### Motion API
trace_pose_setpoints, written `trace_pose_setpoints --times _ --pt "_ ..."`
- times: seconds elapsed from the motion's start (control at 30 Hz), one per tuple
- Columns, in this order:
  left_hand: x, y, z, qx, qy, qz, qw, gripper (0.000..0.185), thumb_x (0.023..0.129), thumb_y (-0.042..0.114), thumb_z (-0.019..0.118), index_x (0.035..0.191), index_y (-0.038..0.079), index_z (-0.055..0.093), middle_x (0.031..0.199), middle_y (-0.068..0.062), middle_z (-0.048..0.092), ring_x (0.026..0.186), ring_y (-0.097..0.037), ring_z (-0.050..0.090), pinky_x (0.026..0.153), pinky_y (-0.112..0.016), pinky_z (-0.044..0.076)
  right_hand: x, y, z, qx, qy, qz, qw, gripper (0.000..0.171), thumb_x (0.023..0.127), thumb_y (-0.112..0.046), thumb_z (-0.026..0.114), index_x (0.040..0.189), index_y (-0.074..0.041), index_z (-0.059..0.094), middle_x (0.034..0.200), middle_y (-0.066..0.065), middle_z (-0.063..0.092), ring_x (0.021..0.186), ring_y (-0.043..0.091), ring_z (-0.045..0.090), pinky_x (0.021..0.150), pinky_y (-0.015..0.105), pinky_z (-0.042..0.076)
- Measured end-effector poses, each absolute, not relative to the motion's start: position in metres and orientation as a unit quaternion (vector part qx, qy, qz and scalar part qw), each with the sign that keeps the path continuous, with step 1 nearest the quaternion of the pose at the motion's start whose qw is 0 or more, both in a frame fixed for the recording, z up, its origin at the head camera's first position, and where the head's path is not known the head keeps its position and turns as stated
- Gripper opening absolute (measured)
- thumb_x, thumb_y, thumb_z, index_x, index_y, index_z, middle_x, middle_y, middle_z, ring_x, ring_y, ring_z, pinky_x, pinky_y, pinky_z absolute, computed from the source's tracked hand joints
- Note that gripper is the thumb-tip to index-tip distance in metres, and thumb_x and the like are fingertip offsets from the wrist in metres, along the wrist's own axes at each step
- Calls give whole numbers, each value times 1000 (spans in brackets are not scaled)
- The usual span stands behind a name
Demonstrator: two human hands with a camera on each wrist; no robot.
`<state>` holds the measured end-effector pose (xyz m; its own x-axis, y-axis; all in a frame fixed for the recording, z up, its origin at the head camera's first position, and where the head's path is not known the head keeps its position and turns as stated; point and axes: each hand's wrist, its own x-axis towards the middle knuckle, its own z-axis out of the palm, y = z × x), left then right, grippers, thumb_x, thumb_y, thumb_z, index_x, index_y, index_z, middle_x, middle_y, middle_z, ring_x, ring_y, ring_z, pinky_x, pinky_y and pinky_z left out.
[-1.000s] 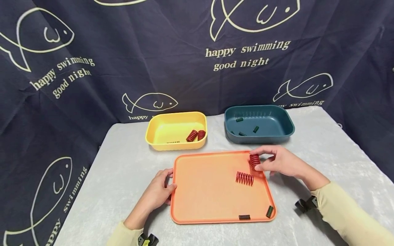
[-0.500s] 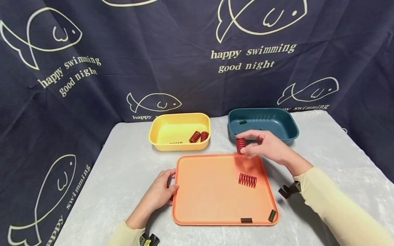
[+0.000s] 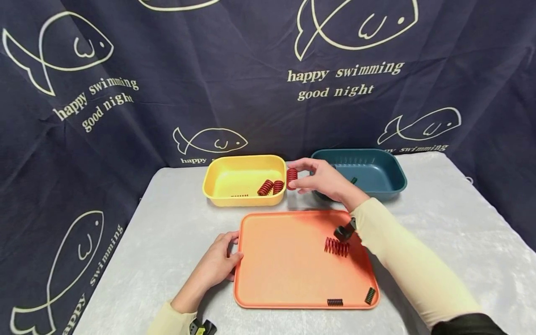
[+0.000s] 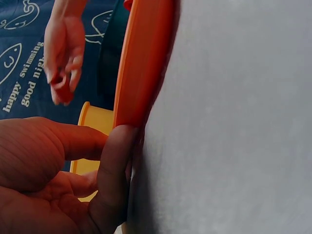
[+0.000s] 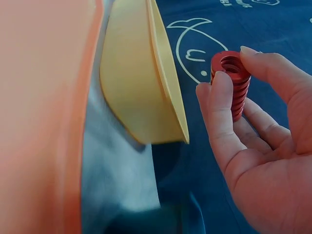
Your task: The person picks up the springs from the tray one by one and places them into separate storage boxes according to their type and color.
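My right hand (image 3: 324,179) pinches a thick red coil spring (image 3: 292,178) between thumb and fingers, beside the right wall of the yellow bin (image 3: 243,201). The right wrist view shows the spring (image 5: 233,83) with its ring-shaped end towards the camera. At the left edge of the orange tray (image 3: 284,260), my left hand (image 3: 217,260) grips the rim; in the left wrist view its thumb and a finger pinch the tray edge (image 4: 146,63). On the tray lie a looser red spring (image 3: 337,247), a black spring (image 3: 335,302) and a dark green spring (image 3: 370,295).
Inside the yellow bin, two red springs (image 3: 265,187) lie at the right end, and a thin coil (image 3: 239,196) shows near the front wall. The teal bin (image 3: 377,174) holds small green springs, partly hidden by my right hand. A dark fish-print cloth (image 3: 259,102) hangs behind.
My right hand has carried the red spring from the tray's far right corner leftward and away, past the teal bin to the yellow bin's side. My left hand stays on the tray.
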<state>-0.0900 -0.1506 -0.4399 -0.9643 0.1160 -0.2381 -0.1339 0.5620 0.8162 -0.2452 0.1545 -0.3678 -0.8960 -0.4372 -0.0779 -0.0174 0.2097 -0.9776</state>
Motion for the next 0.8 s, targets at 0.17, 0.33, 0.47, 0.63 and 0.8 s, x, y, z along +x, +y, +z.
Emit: trace_pose_setpoints --times 0.17,0.33,0.47,0.63,0.8 --pt "-90 -151 -440 -4 874 467 133 53 96 1 70 145 4 52 110 -12 47 57 -19 59 44 -35 60 -257 121 -367 -145 756 -615 171 56 87 -15 84 138 -9 61 132 15 61 101 32 72 95 55 59" --pt "-90 -152 -440 -6 876 465 131 52 95 1 70 144 5 53 109 -12 47 58 -19 58 43 -35 60 -268 87 -368 -132 772 -600 165 56 87 -14 84 138 -7 61 129 14 61 102 33 71 96 47 60" --pt "-90 -151 -440 -9 876 463 132 52 96 1 70 145 5 53 109 -12 47 58 -19 58 43 -35 60 -274 64 -372 -120 779 -594 159 55 87 -13 84 137 -5 62 129 15 59 100 34 73 95 43 61" --pt "-90 -151 -439 -7 877 461 132 54 96 2 71 146 5 52 110 -12 47 58 -19 58 43 -35 60 -278 39 -381 -103 773 -603 164 59 84 -4 84 137 3 60 127 20 59 96 38 74 85 39 65" --pt "-90 -150 -440 -8 876 463 133 54 95 1 71 146 5 52 114 -12 48 58 -19 58 43 -35 60 -278 20 -390 -93 776 -599 173 59 83 1 83 136 8 59 124 22 61 95 38 74 79 37 66"
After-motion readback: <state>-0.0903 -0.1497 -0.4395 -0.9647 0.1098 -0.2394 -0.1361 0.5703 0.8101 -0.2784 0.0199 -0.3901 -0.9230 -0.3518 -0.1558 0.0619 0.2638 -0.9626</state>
